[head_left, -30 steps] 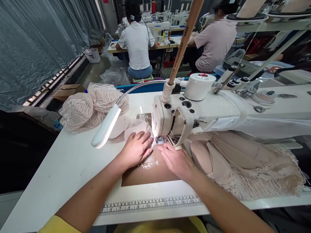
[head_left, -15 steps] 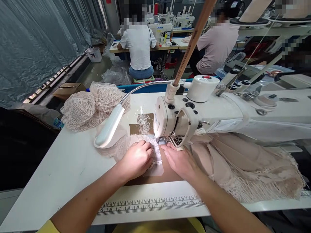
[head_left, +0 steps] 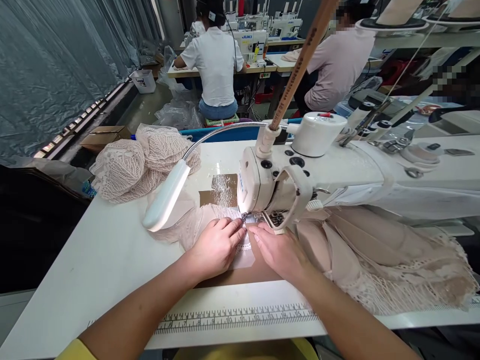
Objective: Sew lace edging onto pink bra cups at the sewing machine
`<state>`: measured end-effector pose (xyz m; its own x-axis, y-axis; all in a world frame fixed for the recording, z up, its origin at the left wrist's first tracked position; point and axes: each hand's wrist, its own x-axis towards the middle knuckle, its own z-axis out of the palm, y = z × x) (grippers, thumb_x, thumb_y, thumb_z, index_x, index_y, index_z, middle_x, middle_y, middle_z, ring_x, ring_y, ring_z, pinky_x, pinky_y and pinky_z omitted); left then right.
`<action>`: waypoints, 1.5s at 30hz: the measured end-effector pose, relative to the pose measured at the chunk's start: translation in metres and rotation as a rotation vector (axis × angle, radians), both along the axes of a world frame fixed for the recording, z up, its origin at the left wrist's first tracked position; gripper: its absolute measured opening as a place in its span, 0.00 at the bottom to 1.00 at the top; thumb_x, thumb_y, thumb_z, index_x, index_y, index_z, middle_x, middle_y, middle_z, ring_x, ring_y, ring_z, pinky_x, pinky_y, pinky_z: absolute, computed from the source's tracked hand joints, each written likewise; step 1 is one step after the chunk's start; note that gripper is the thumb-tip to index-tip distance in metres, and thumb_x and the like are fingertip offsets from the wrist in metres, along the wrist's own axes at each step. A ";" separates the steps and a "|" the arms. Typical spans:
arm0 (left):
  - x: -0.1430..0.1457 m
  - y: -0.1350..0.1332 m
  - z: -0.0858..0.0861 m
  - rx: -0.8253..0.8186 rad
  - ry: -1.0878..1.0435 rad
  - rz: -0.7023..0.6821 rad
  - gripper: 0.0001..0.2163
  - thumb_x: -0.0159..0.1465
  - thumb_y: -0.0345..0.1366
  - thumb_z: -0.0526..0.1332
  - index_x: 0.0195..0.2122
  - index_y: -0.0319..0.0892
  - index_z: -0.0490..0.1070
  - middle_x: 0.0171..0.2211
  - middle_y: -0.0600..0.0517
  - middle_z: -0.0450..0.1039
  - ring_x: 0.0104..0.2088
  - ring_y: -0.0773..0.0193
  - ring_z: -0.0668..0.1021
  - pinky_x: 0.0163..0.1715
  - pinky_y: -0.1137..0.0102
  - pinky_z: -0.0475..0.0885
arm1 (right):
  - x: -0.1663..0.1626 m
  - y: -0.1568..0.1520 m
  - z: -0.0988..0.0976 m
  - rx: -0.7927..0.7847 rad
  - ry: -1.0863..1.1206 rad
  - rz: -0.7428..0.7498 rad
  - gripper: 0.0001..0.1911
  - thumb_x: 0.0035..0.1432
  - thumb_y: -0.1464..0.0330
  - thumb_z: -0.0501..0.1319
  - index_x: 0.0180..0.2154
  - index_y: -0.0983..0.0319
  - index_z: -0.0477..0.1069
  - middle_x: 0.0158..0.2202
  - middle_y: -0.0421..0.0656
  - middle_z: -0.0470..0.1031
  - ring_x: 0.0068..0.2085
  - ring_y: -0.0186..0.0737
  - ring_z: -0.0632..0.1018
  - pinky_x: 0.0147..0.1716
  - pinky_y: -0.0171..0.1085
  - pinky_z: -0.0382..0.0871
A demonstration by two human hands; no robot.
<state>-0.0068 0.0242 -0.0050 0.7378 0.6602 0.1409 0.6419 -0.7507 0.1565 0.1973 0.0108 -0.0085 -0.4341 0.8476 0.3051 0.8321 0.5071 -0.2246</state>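
Note:
The sewing machine (head_left: 258, 185) stands over pale pink lace fabric (head_left: 193, 220), whose edge lies at the presser foot (head_left: 244, 218). My left hand (head_left: 219, 245) rests on the lace with its fingers stretched flat, their tips close to the foot. On the other side, my right hand (head_left: 279, 250) lies with extended fingers beside the needle area, partly under the machine head. Nothing shows gripped in either hand; the undersides of the fingers are hidden. Brown covering (head_left: 240, 276) shows on the table between my wrists.
Bundled lace pieces (head_left: 127, 167) sit at the back left. A lamp (head_left: 168, 197) on a bendy neck hangs over the fabric's left part. More beige lace-edged fabric (head_left: 375, 255) is heaped at right. A printed ruler (head_left: 236, 320) runs along the table's front. Two people sit beyond.
My left hand's fingers have straightened from a curl and moved right and forward, nearer the presser foot. My right hand stays almost in place. The view has shifted slightly.

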 end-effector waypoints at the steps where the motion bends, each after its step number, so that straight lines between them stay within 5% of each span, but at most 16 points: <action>1: 0.000 0.002 -0.001 -0.003 -0.005 0.001 0.19 0.65 0.30 0.52 0.57 0.37 0.65 0.57 0.41 0.66 0.48 0.52 0.70 0.45 0.58 0.70 | 0.001 -0.001 0.000 -0.001 0.015 0.016 0.17 0.59 0.77 0.51 0.43 0.60 0.75 0.37 0.44 0.77 0.35 0.39 0.73 0.38 0.36 0.63; 8: -0.006 0.007 0.000 -0.003 -0.051 -0.026 0.17 0.67 0.31 0.51 0.56 0.37 0.66 0.56 0.41 0.67 0.50 0.52 0.70 0.47 0.57 0.69 | 0.004 -0.006 0.000 -0.089 0.037 0.232 0.14 0.57 0.76 0.52 0.38 0.61 0.75 0.26 0.41 0.70 0.29 0.37 0.67 0.31 0.35 0.55; 23: -0.007 0.019 0.004 0.016 -0.025 -0.025 0.19 0.64 0.29 0.53 0.56 0.35 0.67 0.55 0.43 0.69 0.48 0.52 0.70 0.49 0.58 0.66 | -0.003 -0.003 0.005 -0.091 -0.028 0.117 0.17 0.56 0.77 0.52 0.41 0.62 0.76 0.31 0.44 0.72 0.29 0.37 0.68 0.28 0.35 0.57; 34: -0.010 0.025 -0.005 0.083 -0.034 0.088 0.17 0.64 0.27 0.53 0.53 0.36 0.69 0.54 0.42 0.70 0.51 0.50 0.70 0.52 0.55 0.64 | -0.010 0.001 -0.005 -0.032 -0.153 -0.018 0.22 0.60 0.74 0.52 0.53 0.59 0.73 0.38 0.46 0.76 0.33 0.39 0.73 0.29 0.34 0.62; 45: -0.016 0.028 -0.008 0.026 -0.137 0.165 0.17 0.67 0.37 0.51 0.54 0.38 0.69 0.55 0.41 0.68 0.55 0.49 0.68 0.55 0.52 0.62 | -0.001 0.005 0.001 -0.202 0.177 0.035 0.20 0.63 0.72 0.48 0.51 0.58 0.73 0.43 0.44 0.78 0.40 0.41 0.77 0.38 0.35 0.70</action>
